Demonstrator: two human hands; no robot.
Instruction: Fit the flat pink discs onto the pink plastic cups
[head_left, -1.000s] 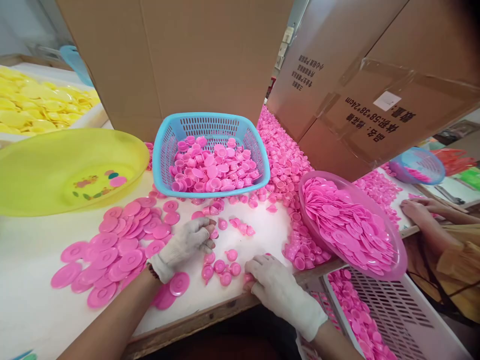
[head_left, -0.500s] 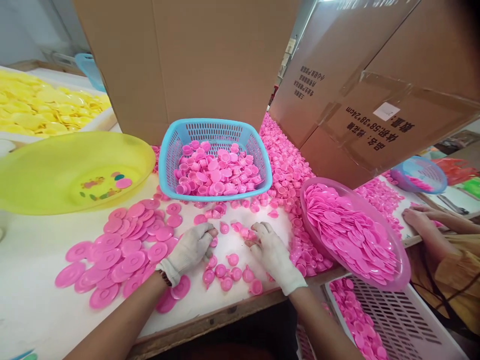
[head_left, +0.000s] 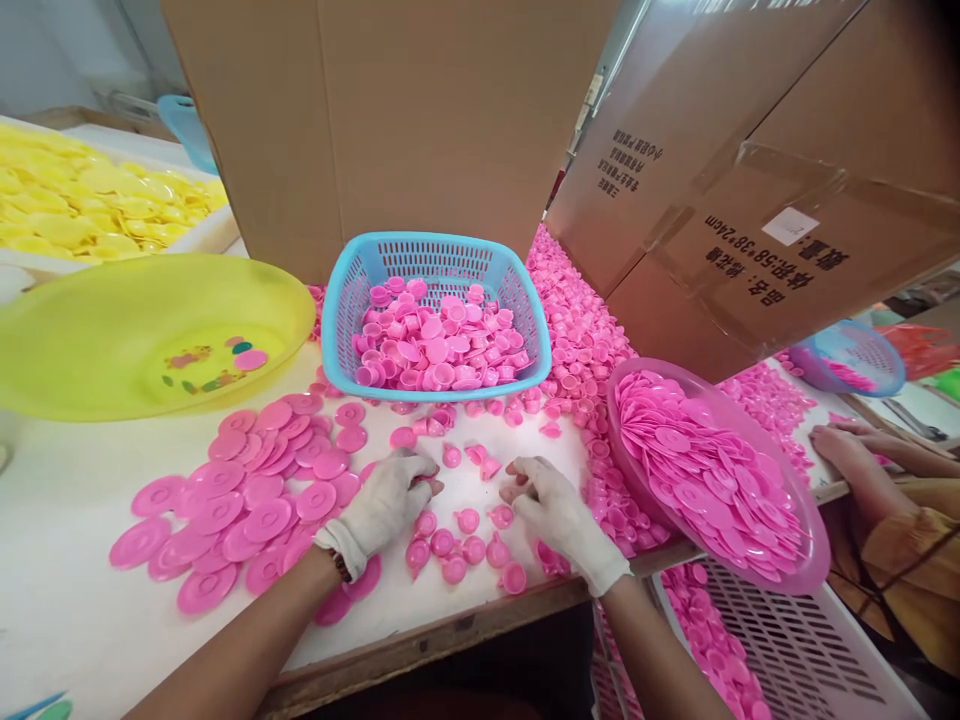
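Observation:
My left hand [head_left: 394,502], in a white glove with bare fingertips, hovers at the right edge of a spread of pink toy saucers [head_left: 262,520]. Its fingers are half curled with the tips apart, and I see nothing between them. Opposite, my gloved right hand [head_left: 553,515] is loosely bent and open, beside a tipped pink toy teacup [head_left: 490,466]. Several more small pink teacups [head_left: 453,569] lie between and below the hands. Behind them stands a blue basket [head_left: 436,392] holding a heap of pink cups. The undersides of both hands are hidden.
A yellow basin [head_left: 150,385] stands left, a pink bowl [head_left: 814,545] of saucers right. Loose pink cups [head_left: 574,300] pile up against cardboard boxes [head_left: 465,120]. A white crate [head_left: 795,640] sits below the table's edge. Another person's hands [head_left: 855,455] are at far right.
My right hand has drawn back slightly from the teacups, uncovering one below its fingers. A small pink piece by my left fingertips is no longer visible. The view has shifted slightly.

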